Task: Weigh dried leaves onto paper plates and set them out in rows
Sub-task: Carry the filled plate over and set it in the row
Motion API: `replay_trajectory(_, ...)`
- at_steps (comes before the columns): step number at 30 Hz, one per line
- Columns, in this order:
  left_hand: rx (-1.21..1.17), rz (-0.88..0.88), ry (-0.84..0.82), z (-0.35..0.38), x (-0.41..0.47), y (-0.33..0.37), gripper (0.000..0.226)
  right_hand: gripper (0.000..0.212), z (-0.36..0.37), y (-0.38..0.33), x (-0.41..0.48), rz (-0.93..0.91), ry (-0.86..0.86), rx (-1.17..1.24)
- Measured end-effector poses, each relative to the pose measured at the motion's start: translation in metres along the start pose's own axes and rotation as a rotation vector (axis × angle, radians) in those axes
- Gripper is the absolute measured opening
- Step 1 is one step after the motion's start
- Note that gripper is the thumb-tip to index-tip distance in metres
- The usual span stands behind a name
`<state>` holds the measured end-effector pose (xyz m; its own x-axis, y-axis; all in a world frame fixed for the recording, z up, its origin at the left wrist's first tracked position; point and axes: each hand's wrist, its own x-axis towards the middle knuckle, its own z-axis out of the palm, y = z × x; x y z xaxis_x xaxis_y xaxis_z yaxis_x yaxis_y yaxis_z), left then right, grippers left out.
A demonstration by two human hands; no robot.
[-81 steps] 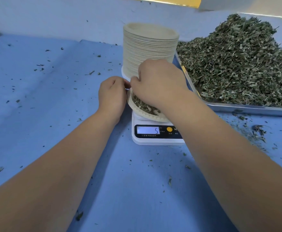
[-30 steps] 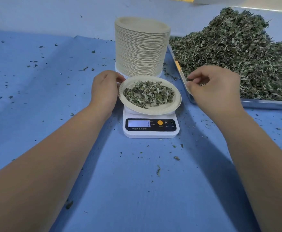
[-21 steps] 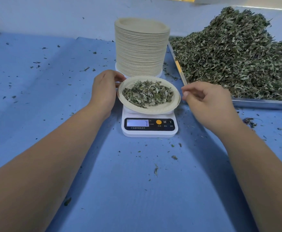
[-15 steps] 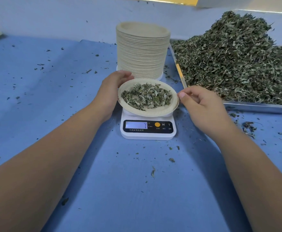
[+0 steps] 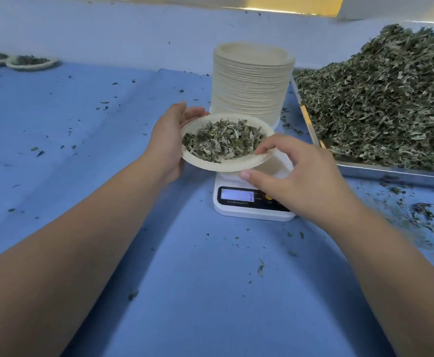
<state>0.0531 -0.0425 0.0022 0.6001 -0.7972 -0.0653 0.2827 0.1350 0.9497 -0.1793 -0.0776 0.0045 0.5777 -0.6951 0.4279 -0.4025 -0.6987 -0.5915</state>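
A paper plate [image 5: 236, 164] with a heap of dried leaves [image 5: 223, 143] is lifted and shifted left off the white digital scale [image 5: 252, 206], tilted a little. My left hand [image 5: 169, 143] grips its left rim. My right hand [image 5: 295, 176] pinches the plate's right rim, thumb under and fingers on top, and covers part of the scale's panel. The display shows 7. Another pale plate seems to sit on the scale under my right hand, mostly hidden. A tall stack of empty paper plates [image 5: 252, 81] stands behind the scale.
A metal tray [image 5: 391, 173] piled high with dried leaves [image 5: 381, 104] fills the right. Filled plates [image 5: 30, 62] sit at the far left on the blue cloth [image 5: 82, 140]. Leaf crumbs are scattered around, thickest right of the scale [image 5: 422, 215].
My right hand came back from the tray and took the plate's right rim. Both hands have lifted the filled plate off the scale and moved it left.
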Motion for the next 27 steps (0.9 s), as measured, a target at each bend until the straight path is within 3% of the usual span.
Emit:
replay_trajectory(2, -0.005, 0.02, 0.029, -0.021, -0.002, 0.01, 0.041, 0.037, 0.012, -0.014, 0.007, 0.022, 0.014, 0.033)
replay_trajectory(7, -0.047, 0.076, 0.149, -0.094, -0.006, 0.04, 0.04, 0.038, 0.065, -0.056, 0.038, 0.026, -0.157, 0.12)
replay_trajectory(13, 0.105, 0.125, 0.546, -0.202, -0.007, 0.06, 0.033, 0.038, 0.158, -0.117, 0.081, -0.046, -0.248, 0.198)
replay_trajectory(16, 0.267, 0.118, 0.668, -0.25, -0.003, 0.068, 0.027, 0.037, 0.209, -0.141, 0.101, -0.058, -0.303, 0.203)
replay_trajectory(24, 0.692, 0.165, 0.671, -0.345, 0.047, 0.098, 0.014, 0.039, 0.327, -0.185, 0.18, -0.053, -0.291, 0.196)
replay_trajectory(27, 0.923, 0.163, 0.633, -0.384, 0.082, 0.112, 0.023, 0.038, 0.367, -0.198, 0.219, -0.079, -0.288, 0.182)
